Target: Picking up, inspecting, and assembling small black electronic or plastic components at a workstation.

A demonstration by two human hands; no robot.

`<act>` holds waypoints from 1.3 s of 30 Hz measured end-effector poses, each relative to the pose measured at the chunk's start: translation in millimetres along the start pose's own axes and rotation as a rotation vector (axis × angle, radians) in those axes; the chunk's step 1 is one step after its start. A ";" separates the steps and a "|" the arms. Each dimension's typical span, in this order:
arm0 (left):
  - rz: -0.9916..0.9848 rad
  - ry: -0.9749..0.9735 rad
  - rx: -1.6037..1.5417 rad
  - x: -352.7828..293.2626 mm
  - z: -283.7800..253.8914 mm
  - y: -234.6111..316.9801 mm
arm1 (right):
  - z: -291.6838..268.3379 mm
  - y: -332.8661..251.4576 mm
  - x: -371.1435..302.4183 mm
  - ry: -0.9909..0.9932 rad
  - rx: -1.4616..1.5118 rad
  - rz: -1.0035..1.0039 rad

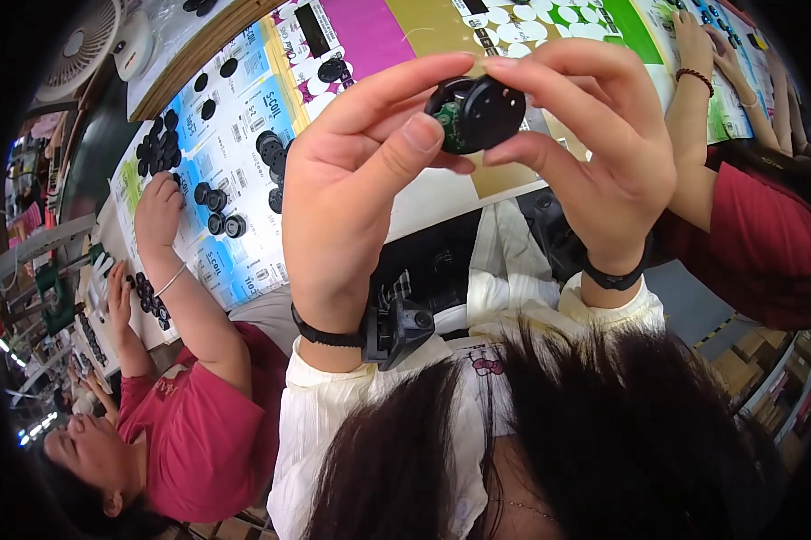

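Raised above the table is a small round black plastic housing (491, 115), held between both hands. On its left side the casing gapes, and a green circuit board (450, 121) shows inside. My left hand (360, 153) pinches the board side with thumb and fingers. Gripping the rounded black cover from the other side is my right hand (594, 135), its thumb below and index finger on top. Small pale dots mark the cover's face. Both wrists wear black straps, and a dark box-shaped device (401, 331) sits at the left one.
The table is covered with printed sheets (234, 153). Several round black parts (216, 211) lie left of my hands, with a darker cluster (160, 146) farther left. A co-worker's hand (160, 211) reaches there. Another co-worker's arm (693, 117) is at right. A fan (81, 40) stands far left.
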State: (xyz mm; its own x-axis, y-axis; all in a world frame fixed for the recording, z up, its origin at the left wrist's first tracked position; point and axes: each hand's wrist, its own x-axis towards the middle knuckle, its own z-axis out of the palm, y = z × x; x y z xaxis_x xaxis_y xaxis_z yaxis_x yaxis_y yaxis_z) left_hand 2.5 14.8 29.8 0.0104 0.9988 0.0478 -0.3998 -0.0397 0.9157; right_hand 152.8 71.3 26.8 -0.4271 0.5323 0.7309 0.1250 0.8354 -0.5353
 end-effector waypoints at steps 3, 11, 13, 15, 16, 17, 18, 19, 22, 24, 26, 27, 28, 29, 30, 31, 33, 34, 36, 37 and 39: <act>0.012 -0.075 -0.025 -0.5 -5.0 -4.6 | -1.6 -3.7 -3.8 0.016 0.108 -0.034; 0.016 -0.022 -0.001 -5.5 -1.3 -7.8 | -6.4 -9.3 -1.1 -0.093 0.008 -0.028; 0.002 -0.018 0.013 -6.2 -1.8 -7.0 | -5.1 -9.7 -1.3 -0.073 0.031 -0.034; 0.007 -0.037 0.004 -5.3 -1.9 -7.9 | -4.0 -9.8 -1.7 -0.031 0.071 -0.047; 0.010 -0.049 -0.001 -4.9 -1.7 -8.4 | -4.1 -9.6 -2.2 -0.032 0.070 -0.046; 0.011 -0.046 -0.001 -5.6 -1.0 -8.3 | -3.7 -9.6 -2.6 -0.031 0.092 -0.046; 0.023 -0.044 -0.021 -6.1 0.5 -8.5 | -3.5 -9.6 -3.1 -0.030 0.113 -0.045; 0.035 -0.043 -0.041 -6.6 2.0 -8.7 | -3.4 -9.7 -3.4 -0.029 0.134 -0.044; 0.045 -0.046 -0.052 -6.5 2.5 -8.4 | -4.2 -11.3 -3.7 -0.038 0.122 -0.044; 0.038 -0.057 -0.033 -5.6 2.3 -8.2 | -6.5 -13.7 -2.5 -0.042 0.112 -0.042; 0.018 -0.061 -0.031 -5.5 0.8 -6.0 | -11.0 -18.5 2.1 -0.125 -0.044 -0.055; -0.003 -0.065 -0.030 -5.6 -0.4 -5.3 | -12.1 -19.4 3.2 -0.168 -0.121 -0.059; -0.024 -0.067 -0.028 -5.9 -1.2 -5.0 | -12.3 -19.6 3.6 -0.169 -0.120 -0.058; -0.025 -0.065 -0.028 -5.9 -1.7 -5.1 | -12.2 -19.9 4.1 -0.169 -0.130 -0.067; -0.020 -0.061 -0.025 -5.8 -2.3 -5.1 | -11.7 -20.3 4.7 -0.170 -0.140 -0.076; -0.015 -0.055 -0.022 -5.9 -2.9 -5.0 | -11.0 -20.9 5.4 -0.170 -0.149 -0.085; -0.011 -0.052 -0.022 -5.6 -3.7 -5.8 | -9.4 -20.9 6.3 -0.172 -0.173 -0.102; -0.003 -0.046 -0.012 -6.2 -4.0 -5.8 | -8.2 -21.1 6.9 -0.172 -0.184 -0.111; 0.013 -0.036 0.007 -7.6 -4.6 -5.6 | -7.0 -21.5 7.5 -0.173 -0.195 -0.120; 0.013 -0.033 0.007 -8.5 -4.7 -4.9 | -7.1 -21.5 7.6 -0.177 -0.195 -0.120; 0.014 -0.005 0.111 -9.5 -4.6 -2.5 | -6.8 -21.6 7.1 -0.185 -0.197 -0.119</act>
State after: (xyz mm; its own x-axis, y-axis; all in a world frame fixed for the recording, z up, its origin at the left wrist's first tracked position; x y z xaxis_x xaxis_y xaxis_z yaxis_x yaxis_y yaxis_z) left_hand -0.8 5.6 25.2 0.0108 0.9980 0.0624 -0.2956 -0.0565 0.9536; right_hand 153.2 58.0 46.4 -0.6032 0.4102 0.6840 0.2281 0.9105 -0.3449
